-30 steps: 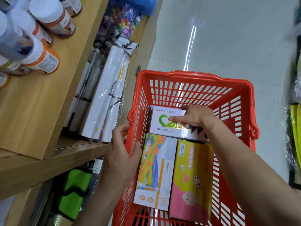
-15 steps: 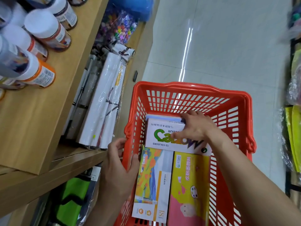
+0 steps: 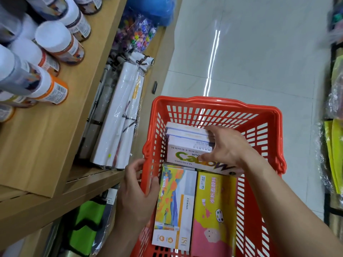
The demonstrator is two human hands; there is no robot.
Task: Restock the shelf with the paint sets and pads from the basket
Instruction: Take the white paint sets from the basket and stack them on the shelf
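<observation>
Pale glossy floor tiles (image 3: 259,52) filled the aisle to your right, and the wooden shelf (image 3: 46,136) ran along your left in stepped tiers. The red basket (image 3: 213,101) stood between them, close against the shelf edge, with all the paint sets lying inside it. On the shelf's lower tier, plastic-wrapped white paper rolls (image 3: 120,112) lay lengthwise beside the basket, with a clear bag of bright beads (image 3: 137,32) beyond them. A green bag (image 3: 87,219) sat on the level below. In the near half of the basket lay a yellow-and-pink paint set (image 3: 213,219) on the right and a landscape-printed paint set (image 3: 174,201) touching it on the left, both flat. At the far end, the white "12 COLOURS" paint set (image 3: 185,158) was tilted up on top of a stack of white blue-striped boxes (image 3: 185,130). Your right hand (image 3: 226,147) gripped that white set, fingers curled over its far edge and thumb pressed on its printed face. Your left hand (image 3: 137,193) held the basket's left wall, thumb inside the rim and fingers wrapped outside. White-lidded jars (image 3: 57,41) with orange and dark labels crowded the shelf's top board, well apart from the basket.
</observation>
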